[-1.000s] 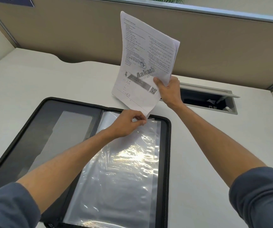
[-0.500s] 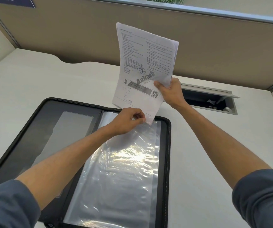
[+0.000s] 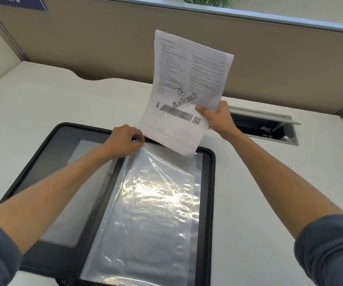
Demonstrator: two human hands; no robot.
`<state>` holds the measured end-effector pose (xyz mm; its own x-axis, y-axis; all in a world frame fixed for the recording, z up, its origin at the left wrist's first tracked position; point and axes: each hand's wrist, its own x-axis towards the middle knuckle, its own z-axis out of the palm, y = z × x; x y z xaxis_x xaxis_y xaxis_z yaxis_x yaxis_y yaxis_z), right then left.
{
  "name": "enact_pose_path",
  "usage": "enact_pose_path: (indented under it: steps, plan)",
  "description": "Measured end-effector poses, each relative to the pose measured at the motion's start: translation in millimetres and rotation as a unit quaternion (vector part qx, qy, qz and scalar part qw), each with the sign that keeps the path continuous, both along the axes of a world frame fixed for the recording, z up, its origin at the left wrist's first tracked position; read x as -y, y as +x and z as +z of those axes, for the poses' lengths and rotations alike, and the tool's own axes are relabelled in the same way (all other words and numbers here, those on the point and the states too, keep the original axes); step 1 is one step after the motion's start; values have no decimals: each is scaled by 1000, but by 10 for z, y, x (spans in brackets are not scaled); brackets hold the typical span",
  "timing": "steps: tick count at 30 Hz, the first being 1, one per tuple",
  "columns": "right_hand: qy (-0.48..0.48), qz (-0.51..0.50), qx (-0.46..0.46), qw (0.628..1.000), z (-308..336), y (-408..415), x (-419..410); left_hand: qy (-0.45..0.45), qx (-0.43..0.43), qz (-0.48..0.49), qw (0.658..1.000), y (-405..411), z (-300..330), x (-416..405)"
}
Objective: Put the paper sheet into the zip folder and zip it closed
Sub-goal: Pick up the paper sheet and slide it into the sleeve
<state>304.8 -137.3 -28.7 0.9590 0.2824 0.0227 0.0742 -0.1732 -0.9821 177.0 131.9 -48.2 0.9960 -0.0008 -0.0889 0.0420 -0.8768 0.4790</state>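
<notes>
1. A person's right hand [image 3: 218, 118] holds a printed paper sheet [image 3: 187, 87] upright over an open zip folder [image 3: 211, 182] on a white desk [image 3: 269, 182]; the fingers are closed on the sheet's lower right edge, thumb on the printed face.
2. Most of the sheet rises above and to the left of that grip, its top corner set against the tan partition [image 3: 104, 42] behind the desk; the bottom right corner hangs below the hand, level with the far end of the folder.
3. The left hand [image 3: 125, 141] is pinched shut at the far left corner of a clear plastic sleeve [image 3: 150, 213] that lies across the folder's right half. How much of the film it has hold of cannot be told.
4. The sheet's bottom edge runs slantwise just beyond the sleeve's far end, its left part close to the left hand's fingertips; whether any of the paper has passed inside the sleeve cannot be told.
5. The folder lies flat and fully unzipped, its left half showing a dark inner panel with a pale window [image 3: 63, 193].
6. A recessed cable tray [image 3: 269, 129] with its lid raised sits in the desk just behind the right hand.
</notes>
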Motion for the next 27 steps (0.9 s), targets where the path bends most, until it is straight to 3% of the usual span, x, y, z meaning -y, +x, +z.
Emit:
enact_pose_path:
  steps: [13,20,27]
  plan:
    - [14,36,-7,999,67,18,-63,-63,44,24,997,-59,-110,-38]
    - [6,64,-27,998,75,20,-51,-132,-49,38,989,-80,-55,-88]
    - [8,58,-34,998,123,46,-71,-150,-81,36,985,-79,-21,-97]
